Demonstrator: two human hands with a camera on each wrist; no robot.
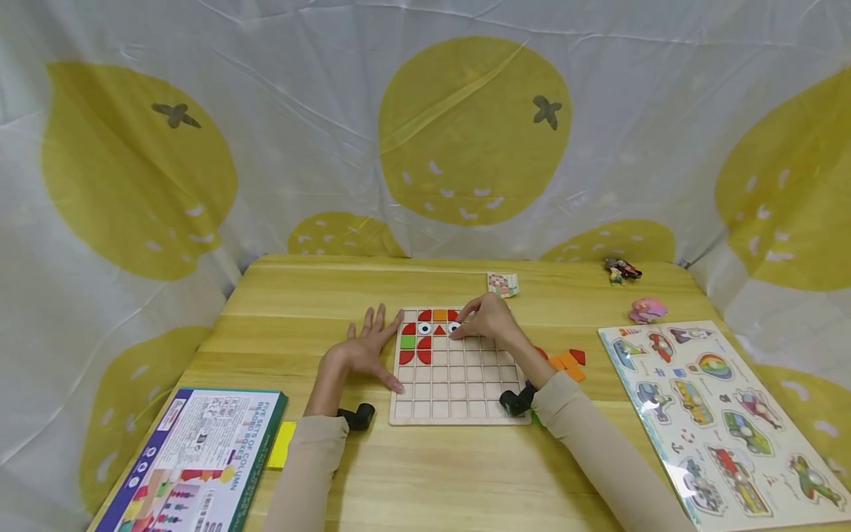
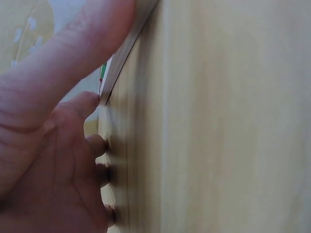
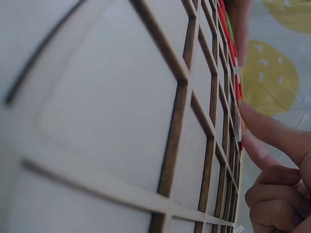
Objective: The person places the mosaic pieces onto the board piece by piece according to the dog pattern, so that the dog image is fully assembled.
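A wooden grid board point(image 1: 465, 384) lies on the table, its upper left cells filled with tiles. Among these are red curved pieces point(image 1: 424, 355), a green square point(image 1: 408, 341), an orange square point(image 1: 440, 315), a red triangle point(image 1: 439, 331) and a white eye tile point(image 1: 425, 329). My left hand point(image 1: 359, 355) has its fingers spread, with forefinger and thumb against the board's left edge. Thumb and forefinger of my right hand point(image 1: 490, 319) pinch a second eye tile point(image 1: 453, 327) at its cell in the upper rows, partly covering it. Bare cells point(image 3: 112, 107) fill the right wrist view.
A small pattern card point(image 1: 502, 284) lies behind the board. Loose orange tiles point(image 1: 568, 366) and a red one point(image 1: 578, 357) lie right of it. Farther right are a vehicle puzzle point(image 1: 721, 391), a pink toy point(image 1: 647, 310) and a small dark toy point(image 1: 623, 270). A box point(image 1: 199, 451) sits front left.
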